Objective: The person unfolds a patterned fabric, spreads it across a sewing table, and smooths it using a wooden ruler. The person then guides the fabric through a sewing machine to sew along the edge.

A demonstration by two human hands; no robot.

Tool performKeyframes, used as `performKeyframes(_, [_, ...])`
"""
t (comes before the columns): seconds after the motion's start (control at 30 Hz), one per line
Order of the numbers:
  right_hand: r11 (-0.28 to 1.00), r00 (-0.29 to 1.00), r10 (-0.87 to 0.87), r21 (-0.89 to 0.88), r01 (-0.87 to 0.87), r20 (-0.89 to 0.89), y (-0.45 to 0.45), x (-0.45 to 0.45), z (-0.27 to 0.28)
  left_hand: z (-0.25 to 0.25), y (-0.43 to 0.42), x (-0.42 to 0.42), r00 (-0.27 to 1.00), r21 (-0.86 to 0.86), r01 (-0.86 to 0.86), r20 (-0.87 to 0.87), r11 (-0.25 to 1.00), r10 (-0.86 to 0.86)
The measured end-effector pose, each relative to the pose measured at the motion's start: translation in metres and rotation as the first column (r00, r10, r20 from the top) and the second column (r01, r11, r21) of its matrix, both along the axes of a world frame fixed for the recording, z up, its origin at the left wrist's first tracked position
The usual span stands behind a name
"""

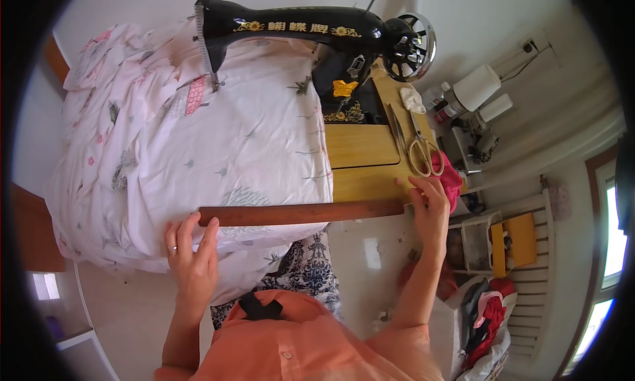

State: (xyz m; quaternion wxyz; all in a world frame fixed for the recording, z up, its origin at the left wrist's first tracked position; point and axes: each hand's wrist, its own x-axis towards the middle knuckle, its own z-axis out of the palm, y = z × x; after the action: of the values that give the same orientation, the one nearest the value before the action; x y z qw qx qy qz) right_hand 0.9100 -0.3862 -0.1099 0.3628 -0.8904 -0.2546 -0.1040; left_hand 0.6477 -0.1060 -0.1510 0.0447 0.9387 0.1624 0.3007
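A long reddish-brown wooden ruler (pixel 301 213) lies crosswise over the near part of the white printed cloth (pixel 264 149), its right end over the sewing table (pixel 367 179). My left hand (pixel 190 252) grips the ruler's left end between thumb and fingers. Just beyond the other end is my right hand (pixel 431 206), its fingers bent and pinched together; whatever they may hold is too small to make out. Scissors (pixel 423 149) with pale handles rest on the table above my right hand. The cloth's printed right edge runs along the tabletop.
A black sewing machine (pixel 297 25) with a handwheel (pixel 410 47) stands at the back. Pink-red fabric (pixel 450 182) lies beside the scissors. Thread cones (pixel 477 86) stand at the right. Below them are an open yellow drawer (pixel 514 242) and a bag of fabrics (pixel 486 321).
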Motion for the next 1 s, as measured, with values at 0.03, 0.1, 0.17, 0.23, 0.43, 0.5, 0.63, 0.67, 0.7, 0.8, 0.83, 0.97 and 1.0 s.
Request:
performKeyframes(0.03, [1.000, 0.999, 0.028, 0.009, -0.028, -0.039, 0.001, 0.007, -0.004, 0.000, 0.000, 0.000, 1.000, -0.018, 0.018, -0.008, 1.000, -0.018])
performKeyframes(0.1, [0.998, 0.999, 0.025, -0.062, -0.027, -0.025, 0.005, 0.015, -0.005, 0.002, 0.000, -0.001, 0.999, -0.039, -0.005, -0.032, 0.999, 0.004])
performKeyframes(0.17, [0.986, 0.996, 0.073, -0.152, -0.064, 0.056, 0.005, 0.025, -0.015, -0.002, 0.001, -0.001, 1.000, -0.013, -0.015, -0.019, 1.000, 0.014])
performKeyframes(0.23, [0.977, 0.988, 0.131, -0.178, -0.115, 0.081, 0.005, 0.030, -0.022, -0.007, 0.001, -0.003, 0.999, -0.055, -0.018, 0.027, 0.998, 0.019])
performKeyframes(0.43, [0.985, 0.980, 0.162, -0.047, -0.169, -0.118, 0.044, 0.028, 0.005, -0.016, 0.001, -0.004, 0.994, -0.068, -0.042, 0.101, 0.997, 0.049])
performKeyframes(0.5, [0.968, 0.947, 0.249, 0.024, -0.249, -0.205, 0.093, 0.008, 0.026, -0.015, 0.001, -0.004, 0.993, -0.089, -0.043, 0.103, 0.995, 0.053])
performKeyframes(0.63, [0.603, 0.553, 0.790, 0.176, -0.778, -0.265, 0.202, -0.046, 0.037, -0.017, 0.000, -0.005, 0.994, -0.168, -0.021, 0.104, 0.986, 0.039])
performKeyframes(0.67, [0.443, 0.393, 0.883, 0.174, -0.880, -0.256, 0.224, -0.056, 0.035, -0.016, -0.001, -0.005, 0.994, -0.174, -0.025, 0.102, 0.984, 0.043])
performKeyframes(0.7, [0.326, 0.293, 0.930, 0.136, -0.935, -0.221, 0.244, -0.066, 0.035, -0.014, -0.001, -0.006, 0.994, -0.182, -0.029, 0.100, 0.983, 0.048])
performKeyframes(0.8, [0.097, 0.068, 0.962, 0.101, -0.990, -0.263, 0.275, -0.079, 0.023, -0.013, -0.002, -0.005, 0.991, -0.195, -0.051, 0.112, 0.980, 0.074])
performKeyframes(0.83, [0.042, 0.008, 0.955, 0.108, -0.993, -0.298, 0.280, -0.081, 0.018, -0.013, -0.003, -0.005, 0.989, -0.197, -0.063, 0.119, 0.978, 0.087])
performKeyframes(0.97, [-0.062, -0.046, 0.961, -0.053, -0.997, -0.274, 0.287, -0.073, 0.014, -0.014, -0.003, -0.006, 0.990, -0.191, -0.073, 0.108, 0.979, 0.095])
performKeyframes(1.0, [-0.073, -0.058, 0.959, -0.045, -0.996, -0.277, 0.287, -0.070, 0.015, -0.016, -0.003, -0.006, 0.989, -0.192, -0.070, 0.112, 0.979, 0.093])
